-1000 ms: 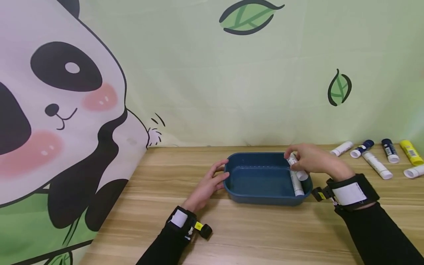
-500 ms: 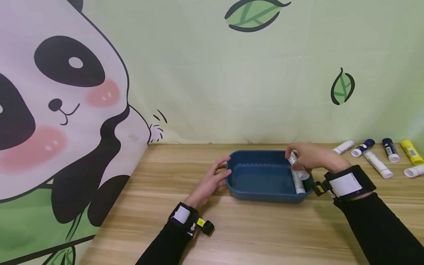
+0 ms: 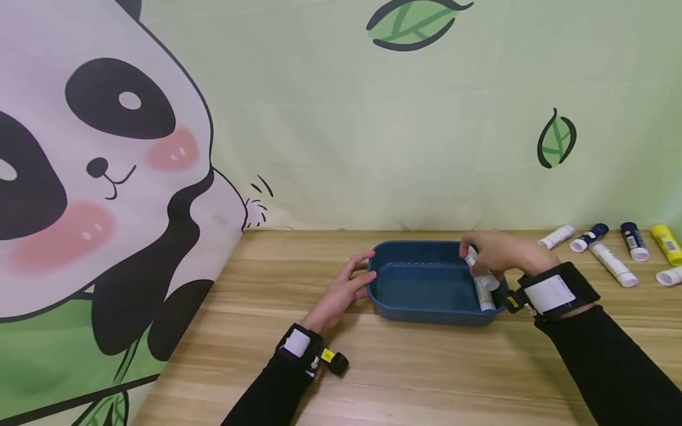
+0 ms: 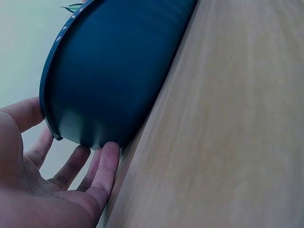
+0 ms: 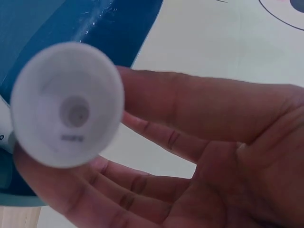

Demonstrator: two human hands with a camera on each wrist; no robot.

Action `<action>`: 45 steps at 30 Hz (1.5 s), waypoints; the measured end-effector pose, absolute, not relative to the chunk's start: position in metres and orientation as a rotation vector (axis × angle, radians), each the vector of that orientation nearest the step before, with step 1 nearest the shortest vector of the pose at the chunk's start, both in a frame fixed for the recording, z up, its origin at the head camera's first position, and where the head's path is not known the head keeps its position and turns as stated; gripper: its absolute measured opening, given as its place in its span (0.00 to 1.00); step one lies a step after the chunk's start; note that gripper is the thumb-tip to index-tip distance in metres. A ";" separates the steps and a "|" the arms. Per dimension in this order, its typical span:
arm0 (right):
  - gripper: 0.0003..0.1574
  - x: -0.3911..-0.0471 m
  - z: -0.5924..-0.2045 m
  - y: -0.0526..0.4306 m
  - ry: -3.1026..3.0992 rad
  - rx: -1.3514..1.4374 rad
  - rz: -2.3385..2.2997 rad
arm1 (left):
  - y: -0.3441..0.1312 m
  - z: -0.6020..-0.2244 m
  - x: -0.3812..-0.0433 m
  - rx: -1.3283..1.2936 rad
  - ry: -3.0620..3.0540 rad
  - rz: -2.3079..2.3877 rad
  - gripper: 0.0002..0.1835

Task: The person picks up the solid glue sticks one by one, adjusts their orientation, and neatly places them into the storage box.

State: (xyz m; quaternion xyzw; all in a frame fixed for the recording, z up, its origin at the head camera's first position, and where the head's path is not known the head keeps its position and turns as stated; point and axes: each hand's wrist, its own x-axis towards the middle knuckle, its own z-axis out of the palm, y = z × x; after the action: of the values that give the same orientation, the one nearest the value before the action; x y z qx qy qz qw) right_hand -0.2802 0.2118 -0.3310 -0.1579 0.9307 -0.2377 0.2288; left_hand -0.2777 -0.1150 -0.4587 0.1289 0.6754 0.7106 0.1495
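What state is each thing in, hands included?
Left hand: touching tray
Right hand: pinching held tube
Tray: upright on table
Held tube: gripped, hollow end visible
Tube in tray: lying down
White table tubes: lying down
Dark blue tubes: lying down
Yellow tube: lying down

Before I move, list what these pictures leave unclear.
Head view: the right edge cuts off one white tube.
Head view: held tube and right hand partly hide the tube in the box.
Right wrist view: blur hides the print in the held tube's end.
Left wrist view: the box's wall hides its inside.
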 end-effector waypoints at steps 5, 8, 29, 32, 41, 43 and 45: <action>0.19 -0.282 -0.331 0.209 2.548 -0.424 -0.647 | -0.115 -0.458 -0.278 0.374 1.943 2.048 0.28; 0.18 -0.282 -0.330 0.205 2.537 -0.415 -0.636 | -0.115 -0.457 -0.278 0.368 1.945 2.049 0.29; 0.14 -0.280 -0.335 0.189 2.493 -0.291 -0.590 | -0.114 -0.457 -0.278 0.353 1.957 2.028 0.29; 0.13 -0.280 -0.335 0.186 2.496 -0.273 -0.572 | -0.114 -0.457 -0.278 0.352 1.956 2.034 0.29; 0.12 -0.281 -0.344 0.178 2.593 -0.361 -0.370 | -0.115 -0.459 -0.279 0.352 1.948 2.040 0.28; 0.11 -0.282 -0.346 0.175 2.613 -0.376 -0.315 | -0.115 -0.459 -0.278 0.352 1.949 2.036 0.28; 0.10 -0.282 -0.347 0.173 2.622 -0.378 -0.265 | -0.115 -0.458 -0.277 0.358 1.952 2.033 0.28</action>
State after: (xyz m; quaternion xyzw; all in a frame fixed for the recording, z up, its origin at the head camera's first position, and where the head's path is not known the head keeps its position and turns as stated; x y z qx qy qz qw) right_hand -0.2825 0.1727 -0.3470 -0.1380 0.9567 -0.0967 0.2375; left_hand -0.2775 -0.1152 -0.4579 0.1246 0.6793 0.7075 0.1498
